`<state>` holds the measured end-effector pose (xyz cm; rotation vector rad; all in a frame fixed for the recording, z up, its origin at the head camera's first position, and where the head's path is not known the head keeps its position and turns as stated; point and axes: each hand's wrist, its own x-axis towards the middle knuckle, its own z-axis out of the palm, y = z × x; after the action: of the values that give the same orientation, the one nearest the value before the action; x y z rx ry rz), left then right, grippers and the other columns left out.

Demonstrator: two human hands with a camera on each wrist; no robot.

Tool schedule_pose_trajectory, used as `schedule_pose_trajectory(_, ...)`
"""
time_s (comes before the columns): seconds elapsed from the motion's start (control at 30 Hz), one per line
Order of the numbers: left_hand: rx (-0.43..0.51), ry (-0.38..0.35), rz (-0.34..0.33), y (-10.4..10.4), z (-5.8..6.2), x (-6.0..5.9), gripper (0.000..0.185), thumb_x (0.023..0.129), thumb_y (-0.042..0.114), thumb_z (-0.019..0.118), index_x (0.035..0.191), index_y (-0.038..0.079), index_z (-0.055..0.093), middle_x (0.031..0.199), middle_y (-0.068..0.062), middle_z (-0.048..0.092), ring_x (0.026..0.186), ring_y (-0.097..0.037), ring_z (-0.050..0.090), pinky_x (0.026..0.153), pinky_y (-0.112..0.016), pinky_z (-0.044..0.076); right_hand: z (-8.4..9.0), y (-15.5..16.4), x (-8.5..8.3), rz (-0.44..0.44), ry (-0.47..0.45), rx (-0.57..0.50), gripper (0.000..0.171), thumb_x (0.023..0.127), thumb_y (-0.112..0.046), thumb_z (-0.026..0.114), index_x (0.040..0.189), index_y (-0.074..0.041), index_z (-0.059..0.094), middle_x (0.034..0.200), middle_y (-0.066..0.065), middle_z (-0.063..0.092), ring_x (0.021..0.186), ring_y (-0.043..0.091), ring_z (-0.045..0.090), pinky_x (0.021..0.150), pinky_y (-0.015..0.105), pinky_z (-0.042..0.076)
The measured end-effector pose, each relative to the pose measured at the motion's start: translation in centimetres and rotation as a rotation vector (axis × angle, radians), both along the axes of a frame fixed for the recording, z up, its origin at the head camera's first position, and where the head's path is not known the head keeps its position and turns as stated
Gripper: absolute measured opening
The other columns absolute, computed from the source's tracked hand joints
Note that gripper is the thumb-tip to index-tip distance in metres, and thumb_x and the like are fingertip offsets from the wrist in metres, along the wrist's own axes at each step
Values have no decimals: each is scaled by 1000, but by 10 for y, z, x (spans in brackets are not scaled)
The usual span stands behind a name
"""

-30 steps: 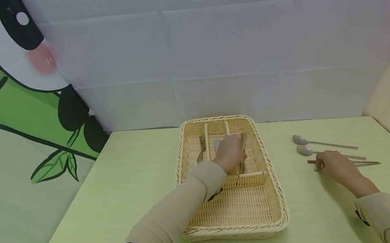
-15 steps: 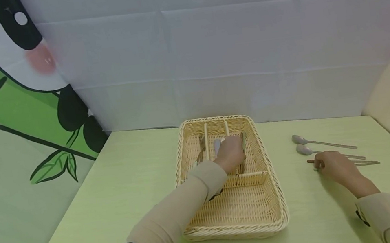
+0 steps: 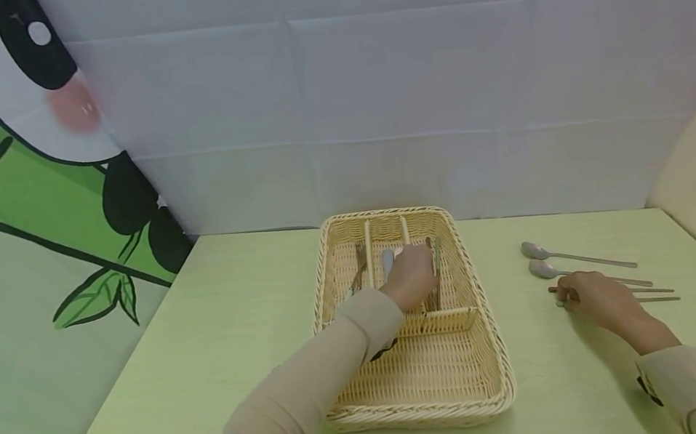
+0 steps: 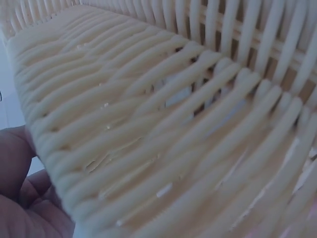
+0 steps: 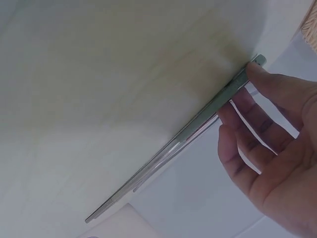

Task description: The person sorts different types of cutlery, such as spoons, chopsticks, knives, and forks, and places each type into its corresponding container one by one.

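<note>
I have the right hand (image 3: 596,298) out on the tabletop (image 3: 251,332), to the right of the basket (image 3: 501,365). Its grip pinches the green stick (image 5: 218,106) near the coloured end, thumb on one side and fingers on the other; I can't tell whether the metal end touches the surface. The brown stick (image 3: 651,290) lies just beside it, partly under the hand. Two spoons (image 3: 541,268) lie beyond, bowls toward the basket.

My left hand (image 3: 410,278) is at the basket's back middle compartment, covering part of the divider on its right. I can't tell what its grip is doing: the head view hides the fingertips, and wickerwork fills most of the left wrist view. Just beside it, more sticks (image 3: 439,285) lie in the right compartment. A fork (image 3: 361,255) is in the left one.
</note>
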<state>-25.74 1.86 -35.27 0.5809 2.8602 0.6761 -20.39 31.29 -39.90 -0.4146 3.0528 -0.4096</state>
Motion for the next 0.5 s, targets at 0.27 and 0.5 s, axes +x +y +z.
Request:
schedule_pose_trajectory(0.27, 12, -15, -65, -3, 4, 4, 43, 84, 7, 60, 48, 16, 38, 42, 5, 31, 40, -7, 24, 52, -21, 30, 0, -1, 0, 10, 25, 11, 7, 80, -3, 65, 84, -9, 65, 80, 7, 64, 66, 15, 53, 50, 29, 39)
schedule_pose_trajectory(0.5, 24, -25, -90, -4, 7, 9, 25, 85, 11, 62, 60, 9, 60, 49, 4, 46, 42, -7, 35, 47, -19, 34, 0, -1, 0, 1, 107, 23, 10, 83, -3, 59, 87, -11, 63, 75, 2, 58, 60, 13, 45, 45, 27, 32)
